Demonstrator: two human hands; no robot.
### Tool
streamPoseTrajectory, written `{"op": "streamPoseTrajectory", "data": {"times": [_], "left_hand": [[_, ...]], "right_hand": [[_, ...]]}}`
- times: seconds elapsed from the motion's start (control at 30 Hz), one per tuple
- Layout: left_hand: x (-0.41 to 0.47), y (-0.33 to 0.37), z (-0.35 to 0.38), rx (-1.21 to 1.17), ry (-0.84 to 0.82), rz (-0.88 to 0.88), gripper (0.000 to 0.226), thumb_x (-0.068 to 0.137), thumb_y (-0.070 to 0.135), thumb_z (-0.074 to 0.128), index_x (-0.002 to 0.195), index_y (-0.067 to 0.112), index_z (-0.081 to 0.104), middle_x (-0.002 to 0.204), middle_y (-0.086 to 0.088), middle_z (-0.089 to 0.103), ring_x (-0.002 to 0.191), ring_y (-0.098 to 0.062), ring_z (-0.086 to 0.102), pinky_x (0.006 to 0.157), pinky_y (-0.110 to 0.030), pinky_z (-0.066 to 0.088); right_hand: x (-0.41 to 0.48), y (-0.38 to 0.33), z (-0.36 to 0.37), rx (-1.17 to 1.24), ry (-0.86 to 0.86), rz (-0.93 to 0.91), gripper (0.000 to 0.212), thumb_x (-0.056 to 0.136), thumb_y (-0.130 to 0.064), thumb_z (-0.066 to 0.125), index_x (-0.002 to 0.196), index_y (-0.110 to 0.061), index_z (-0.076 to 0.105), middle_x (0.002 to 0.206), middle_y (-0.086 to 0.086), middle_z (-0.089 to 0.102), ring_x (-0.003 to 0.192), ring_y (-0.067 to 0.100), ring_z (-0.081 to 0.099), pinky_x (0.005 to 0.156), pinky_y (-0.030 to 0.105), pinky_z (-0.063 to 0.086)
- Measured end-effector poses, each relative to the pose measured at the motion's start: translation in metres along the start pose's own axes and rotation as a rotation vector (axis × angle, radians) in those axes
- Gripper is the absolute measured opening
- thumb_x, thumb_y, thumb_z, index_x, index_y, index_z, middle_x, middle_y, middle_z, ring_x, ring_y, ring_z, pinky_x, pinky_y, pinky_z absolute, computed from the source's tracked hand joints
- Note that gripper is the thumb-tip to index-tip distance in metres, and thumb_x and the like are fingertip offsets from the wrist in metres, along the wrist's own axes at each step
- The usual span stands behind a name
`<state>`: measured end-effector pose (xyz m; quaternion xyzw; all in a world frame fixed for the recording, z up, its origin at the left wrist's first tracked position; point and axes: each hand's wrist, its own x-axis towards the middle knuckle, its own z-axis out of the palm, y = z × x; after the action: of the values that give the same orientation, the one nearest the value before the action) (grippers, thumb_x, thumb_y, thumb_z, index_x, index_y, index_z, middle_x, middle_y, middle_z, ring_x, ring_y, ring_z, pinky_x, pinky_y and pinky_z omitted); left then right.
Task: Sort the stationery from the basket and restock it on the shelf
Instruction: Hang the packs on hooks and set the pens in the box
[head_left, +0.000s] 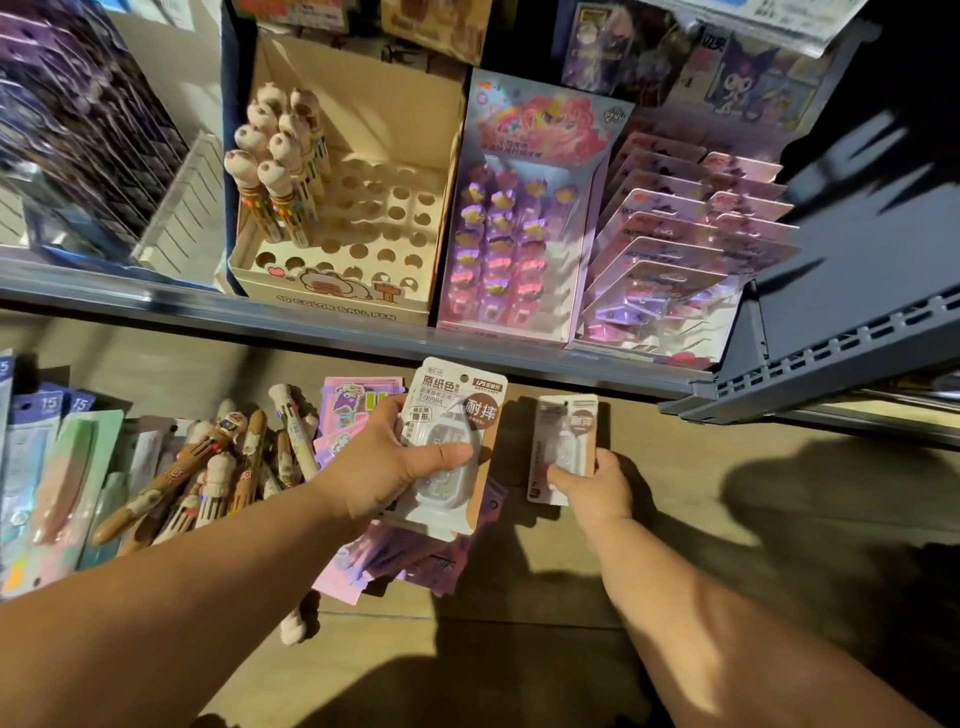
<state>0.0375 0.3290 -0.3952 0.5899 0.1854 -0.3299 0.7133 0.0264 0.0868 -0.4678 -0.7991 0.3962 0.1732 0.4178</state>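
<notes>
**Q:** What does each hand hold in front of the shelf (311, 317)?

**A:** The left hand (395, 462) grips a correction-tape pack (452, 415), thumb across the clear blister and fingers curled behind the card. The right hand (597, 483) pinches a second pack (563, 441) of the same kind by its lower end. Both packs are held in the air, just below the shelf's front rail.

**Q:** How do the packs lie?

**A:** Each has its long axis running away from the person, with the hang-hole end pointing up towards the shelf and the printed face to the camera. They are side by side but apart. The left pack's top edge comes closer to the rail, so that hand looks the better placed to go first.

**Q:** Where would they go?

**A:** Straight ahead is the pen box (363, 208), with pink blister cards (675, 249) to its right. No matching stock shows, so the slot probably lies out of view. Loose pens (218, 467) are heaped to the left, and no basket can be made out.
</notes>
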Motion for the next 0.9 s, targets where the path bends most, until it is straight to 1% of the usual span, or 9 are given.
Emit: {"op": "streamPoseTrajectory", "data": {"times": [0.1, 0.23, 0.37, 0.43, 0.47, 0.57, 0.6, 0.77, 0.9], "left_hand": [[0.0, 0.003, 0.0, -0.027, 0.014, 0.023, 0.067, 0.066, 0.013, 0.081, 0.122, 0.021, 0.045, 0.109, -0.009, 0.069, 0.09, -0.028, 0.072, 0.072, -0.037, 0.059], [-0.003, 0.011, -0.015, -0.044, 0.055, 0.053, 0.078, 0.059, 0.015, 0.083, 0.125, 0.019, 0.043, 0.11, -0.01, 0.069, 0.092, -0.028, 0.072, 0.073, -0.036, 0.059], [-0.009, 0.022, -0.034, -0.019, 0.105, 0.085, 0.098, 0.046, 0.025, 0.097, 0.128, 0.009, 0.044, 0.108, -0.015, 0.07, 0.084, -0.028, 0.073, 0.065, -0.033, 0.058], [-0.013, 0.028, -0.039, -0.027, 0.141, 0.102, 0.095, 0.05, 0.024, 0.096, 0.128, 0.01, 0.044, 0.107, -0.016, 0.069, 0.075, -0.024, 0.072, 0.055, -0.029, 0.055], [-0.015, 0.032, -0.042, -0.031, 0.154, 0.113, 0.095, 0.051, 0.026, 0.096, 0.129, 0.011, 0.044, 0.108, -0.015, 0.069, 0.077, -0.025, 0.072, 0.057, -0.032, 0.057], [-0.022, 0.042, -0.046, -0.048, 0.178, 0.15, 0.107, 0.044, 0.036, 0.098, 0.134, 0.014, 0.044, 0.113, -0.013, 0.071, 0.097, -0.035, 0.07, 0.085, -0.054, 0.056], [-0.026, 0.047, -0.044, -0.062, 0.181, 0.17, 0.108, 0.044, 0.037, 0.098, 0.134, 0.015, 0.044, 0.112, -0.012, 0.071, 0.097, -0.034, 0.071, 0.084, -0.053, 0.057], [-0.055, 0.095, -0.027, -0.152, 0.211, 0.277, 0.075, 0.069, 0.022, 0.088, 0.128, 0.015, 0.043, 0.106, -0.009, 0.071, 0.071, -0.018, 0.073, 0.053, -0.027, 0.055], [-0.084, 0.139, -0.004, -0.203, 0.24, 0.408, 0.054, 0.078, 0.036, 0.076, 0.121, 0.022, 0.047, 0.114, -0.006, 0.069, 0.083, -0.016, 0.072, 0.063, -0.03, 0.056]], "right_hand": [[-0.014, -0.001, 0.002, 0.233, -0.192, 0.056, 0.045, 0.081, -0.017, 0.076, 0.123, -0.014, 0.057, 0.108, 0.007, 0.069, 0.098, 0.025, 0.064, 0.085, 0.038, 0.052], [-0.042, -0.018, -0.006, 0.487, -0.466, 0.123, 0.03, 0.085, -0.01, 0.07, 0.112, -0.018, 0.061, 0.094, 0.003, 0.074, 0.091, 0.022, 0.067, 0.086, 0.037, 0.048], [-0.063, -0.055, -0.014, 0.537, -0.589, 0.028, 0.033, 0.082, -0.009, 0.069, 0.112, -0.02, 0.06, 0.097, 0.002, 0.074, 0.094, 0.022, 0.067, 0.09, 0.04, 0.048], [-0.073, -0.075, -0.015, 0.518, -0.618, -0.026, 0.04, 0.075, -0.013, 0.071, 0.112, -0.021, 0.06, 0.1, 0.004, 0.074, 0.096, 0.024, 0.068, 0.091, 0.041, 0.05], [-0.079, -0.085, -0.015, 0.512, -0.636, -0.057, 0.044, 0.07, -0.015, 0.073, 0.112, -0.021, 0.06, 0.102, 0.004, 0.074, 0.097, 0.025, 0.068, 0.093, 0.043, 0.05], [-0.097, -0.114, -0.017, 0.461, -0.67, -0.111, 0.055, 0.061, -0.026, 0.077, 0.114, -0.026, 0.061, 0.108, 0.003, 0.073, 0.106, 0.026, 0.065, 0.105, 0.051, 0.042], [-0.101, -0.123, -0.017, 0.457, -0.686, -0.122, 0.057, 0.06, -0.03, 0.078, 0.114, -0.027, 0.061, 0.109, 0.003, 0.073, 0.108, 0.027, 0.065, 0.106, 0.052, 0.04], [-0.14, -0.18, -0.033, 0.403, -0.75, -0.251, 0.081, 0.043, -0.053, 0.091, 0.116, -0.035, 0.06, 0.121, -0.005, 0.068, 0.124, 0.025, 0.054, 0.115, 0.054, 0.02], [-0.168, -0.22, -0.063, 0.438, -0.746, -0.402, 0.086, 0.039, -0.058, 0.088, 0.118, -0.04, 0.061, 0.123, -0.008, 0.067, 0.124, 0.026, 0.054, 0.114, 0.061, 0.02]]}}
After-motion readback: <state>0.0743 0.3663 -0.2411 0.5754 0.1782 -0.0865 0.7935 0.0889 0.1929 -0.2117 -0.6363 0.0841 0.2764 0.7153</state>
